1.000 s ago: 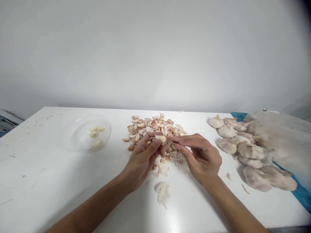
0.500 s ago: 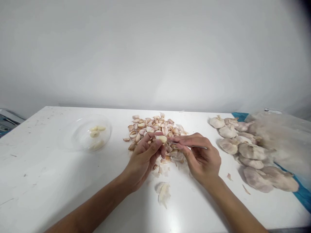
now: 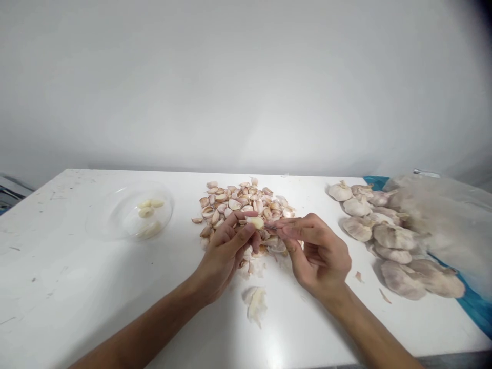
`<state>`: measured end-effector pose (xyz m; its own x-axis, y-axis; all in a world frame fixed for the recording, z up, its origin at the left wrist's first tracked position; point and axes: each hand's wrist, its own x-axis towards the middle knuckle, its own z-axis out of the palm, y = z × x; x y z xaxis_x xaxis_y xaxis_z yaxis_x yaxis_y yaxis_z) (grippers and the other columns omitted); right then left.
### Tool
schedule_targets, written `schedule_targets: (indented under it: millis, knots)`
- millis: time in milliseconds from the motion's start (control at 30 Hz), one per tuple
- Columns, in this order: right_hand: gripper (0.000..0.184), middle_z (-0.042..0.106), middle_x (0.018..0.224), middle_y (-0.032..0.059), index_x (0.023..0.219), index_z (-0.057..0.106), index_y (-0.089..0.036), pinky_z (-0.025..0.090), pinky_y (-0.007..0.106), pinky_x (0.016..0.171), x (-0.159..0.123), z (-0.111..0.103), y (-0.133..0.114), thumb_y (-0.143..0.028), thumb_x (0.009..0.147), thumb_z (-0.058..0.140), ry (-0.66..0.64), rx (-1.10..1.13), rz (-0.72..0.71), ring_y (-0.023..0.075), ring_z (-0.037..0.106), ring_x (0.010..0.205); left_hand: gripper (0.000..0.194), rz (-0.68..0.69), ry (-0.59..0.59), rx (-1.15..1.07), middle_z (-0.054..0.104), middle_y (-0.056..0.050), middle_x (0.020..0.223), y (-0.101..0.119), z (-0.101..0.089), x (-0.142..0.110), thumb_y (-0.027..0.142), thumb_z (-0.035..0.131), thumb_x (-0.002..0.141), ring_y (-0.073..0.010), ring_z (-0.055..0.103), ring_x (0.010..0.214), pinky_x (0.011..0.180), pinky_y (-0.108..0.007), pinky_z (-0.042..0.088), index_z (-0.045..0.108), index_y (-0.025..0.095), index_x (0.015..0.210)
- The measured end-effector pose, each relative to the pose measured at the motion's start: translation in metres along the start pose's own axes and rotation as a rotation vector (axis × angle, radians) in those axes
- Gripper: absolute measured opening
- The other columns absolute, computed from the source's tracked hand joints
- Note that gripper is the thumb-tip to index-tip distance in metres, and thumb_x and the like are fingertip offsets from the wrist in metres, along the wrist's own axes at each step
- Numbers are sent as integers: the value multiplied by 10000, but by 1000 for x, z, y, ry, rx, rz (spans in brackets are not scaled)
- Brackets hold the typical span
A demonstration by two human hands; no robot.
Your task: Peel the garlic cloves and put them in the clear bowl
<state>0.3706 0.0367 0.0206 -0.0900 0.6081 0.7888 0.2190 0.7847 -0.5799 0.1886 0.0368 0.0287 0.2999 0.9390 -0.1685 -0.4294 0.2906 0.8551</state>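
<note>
My left hand pinches a pale garlic clove between thumb and fingers, just above the near edge of a pile of unpeeled cloves. My right hand is closed on a thin metal tool, whose tip touches the clove. A scrap of peeled skin lies on the white table between my forearms.
A clear plastic bowl with a few peeled cloves sits at the left. Several whole garlic bulbs spill from a translucent bag on a blue sheet at the right. A white wall rises behind the table.
My right hand has turned and curled in closer, so less of the metal tool shows. The left hand still holds the clove in the same place.
</note>
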Motion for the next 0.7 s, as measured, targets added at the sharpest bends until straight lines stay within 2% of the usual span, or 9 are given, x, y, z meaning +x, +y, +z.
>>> schedule_targets:
  millis: [267, 400, 533, 600, 700]
  knots:
    - [420, 717, 916, 54, 1096, 692, -232, 658, 434, 678, 1, 0, 3, 76, 813, 656, 90, -19, -6, 273, 749, 931, 184, 0, -30, 20, 607, 1, 695, 1, 0, -1, 334, 609, 992, -130, 516, 718, 684, -228, 373, 636, 226, 1139]
    - [345, 714, 890, 49, 1046, 694, -229, 645, 399, 627, 7, -3, 3, 39, 829, 675, 176, -53, -20, 257, 753, 874, 164, -21, -48, -6, 613, -2, 722, 2, 1, -2, 312, 647, 968, -132, 538, 720, 710, -243, 382, 656, 220, 1103]
    - [262, 693, 860, 35, 1006, 685, -233, 649, 404, 652, 14, -10, 3, -14, 860, 690, 253, -36, 43, 246, 750, 850, 142, -31, -49, -56, 613, -2, 738, 3, 2, -2, 279, 683, 941, -125, 548, 703, 740, -247, 409, 678, 208, 1064]
    - [225, 694, 870, 38, 1008, 681, -219, 650, 390, 666, 17, -14, 4, -39, 874, 696, 212, -10, 90, 228, 744, 830, 137, -10, -30, -73, 593, 4, 711, 5, 1, -1, 263, 693, 931, -128, 548, 706, 742, -242, 422, 688, 205, 1055]
    - [176, 704, 901, 42, 1023, 674, -203, 615, 318, 625, 19, -18, 6, -80, 901, 698, -33, 17, 195, 178, 718, 779, 161, 54, 24, -89, 623, -5, 786, 8, -1, 3, 257, 680, 941, -123, 554, 744, 740, -224, 442, 689, 216, 1096]
